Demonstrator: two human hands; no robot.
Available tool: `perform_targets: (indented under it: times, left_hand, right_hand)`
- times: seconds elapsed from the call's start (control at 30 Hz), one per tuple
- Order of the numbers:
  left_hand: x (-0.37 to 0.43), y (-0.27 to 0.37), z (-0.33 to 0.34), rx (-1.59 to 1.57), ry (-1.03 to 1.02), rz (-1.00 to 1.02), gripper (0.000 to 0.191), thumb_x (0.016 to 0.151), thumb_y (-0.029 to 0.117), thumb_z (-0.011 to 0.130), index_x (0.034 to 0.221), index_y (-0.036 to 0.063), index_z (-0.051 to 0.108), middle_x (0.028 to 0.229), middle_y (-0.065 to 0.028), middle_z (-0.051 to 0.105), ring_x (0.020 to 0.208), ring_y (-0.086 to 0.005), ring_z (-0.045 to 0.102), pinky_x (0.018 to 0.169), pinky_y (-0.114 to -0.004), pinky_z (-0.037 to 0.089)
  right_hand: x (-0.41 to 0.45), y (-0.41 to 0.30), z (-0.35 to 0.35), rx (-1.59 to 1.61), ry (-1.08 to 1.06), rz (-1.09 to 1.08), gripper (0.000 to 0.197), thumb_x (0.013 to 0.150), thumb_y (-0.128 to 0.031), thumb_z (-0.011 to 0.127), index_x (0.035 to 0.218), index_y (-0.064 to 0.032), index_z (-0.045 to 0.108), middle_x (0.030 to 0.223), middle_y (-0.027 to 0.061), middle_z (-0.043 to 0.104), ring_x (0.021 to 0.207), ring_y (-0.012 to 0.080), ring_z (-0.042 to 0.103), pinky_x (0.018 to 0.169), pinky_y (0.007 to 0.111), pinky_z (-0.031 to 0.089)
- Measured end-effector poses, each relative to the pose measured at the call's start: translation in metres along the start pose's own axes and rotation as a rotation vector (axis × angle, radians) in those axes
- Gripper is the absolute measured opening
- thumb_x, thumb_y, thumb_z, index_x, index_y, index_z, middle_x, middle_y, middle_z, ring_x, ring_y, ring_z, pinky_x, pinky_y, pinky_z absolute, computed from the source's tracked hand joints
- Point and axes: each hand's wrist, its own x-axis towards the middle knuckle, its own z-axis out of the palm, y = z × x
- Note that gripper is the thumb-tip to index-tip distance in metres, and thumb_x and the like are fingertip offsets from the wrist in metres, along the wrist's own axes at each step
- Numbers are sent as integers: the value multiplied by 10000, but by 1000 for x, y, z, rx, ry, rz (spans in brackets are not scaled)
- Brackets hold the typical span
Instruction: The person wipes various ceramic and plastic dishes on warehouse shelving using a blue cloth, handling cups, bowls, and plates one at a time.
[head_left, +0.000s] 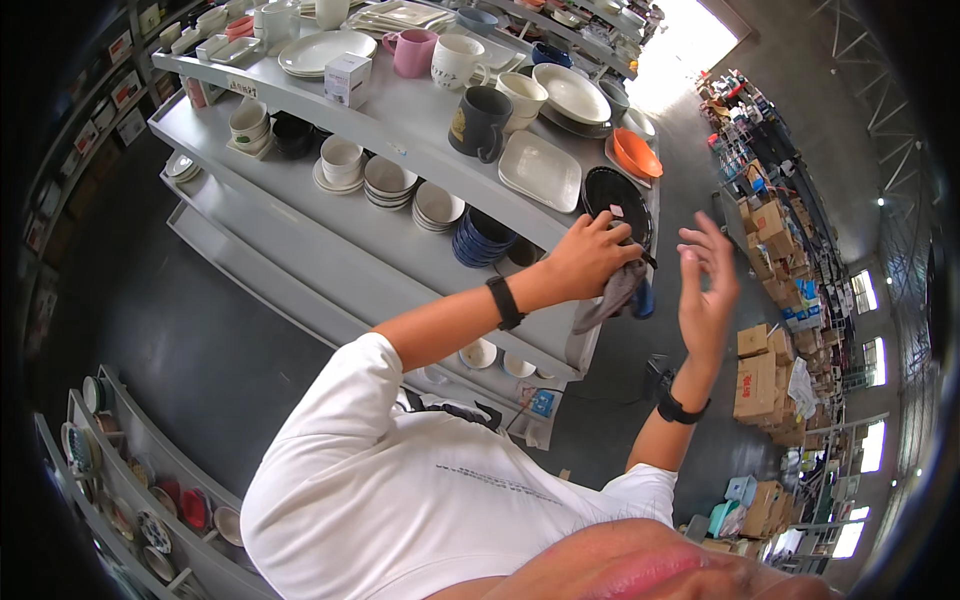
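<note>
My left hand (596, 255) is closed on a bunched grey cloth (619, 292) at the near rim of a black round plate (619, 196), at the right end of the shelf top. A small pale sticker is on the plate. The fingers partly hide the rim, so whether they also grip it cannot be told. Something blue (643, 298) hangs beside the cloth. To the right, my right hand (706, 281) is raised in the air, fingers apart and slightly blurred, holding nothing. Near the plate are an orange bowl (636, 152) and white rectangular dishes (540, 171).
The grey tiered shelf (420, 169) carries a dark mug (480, 120), a pink mug (411, 52), a small white box (348, 79) and stacked bowls (484, 236) below. Another crockery shelf (187, 465) stands lower left. Cardboard boxes (757, 386) are piled at right.
</note>
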Motion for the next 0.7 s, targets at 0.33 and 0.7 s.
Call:
perform_targets:
  times: [0.33, 0.7]
  left_hand:
    - [-5, 28, 34, 664, -76, 187, 407, 765, 262, 717, 1160, 205, 638, 1138, -30, 630, 1233, -321, 450, 951, -517, 366]
    - [-32, 17, 12, 229, -73, 34, 353, 800, 185, 654, 1149, 179, 608, 1189, -23, 601, 1274, -297, 431, 972, -477, 377]
  right_hand:
    - [13, -134, -30, 53, -57, -871, 303, 973, -75, 391, 1264, -160, 403, 1180, 232, 559, 697, 245, 589, 530, 274, 402]
    - [6, -142, -54, 135, -83, -1002, 274, 960, -114, 393, 1213, -20, 439, 1193, 204, 559, 669, 262, 564, 525, 305, 417]
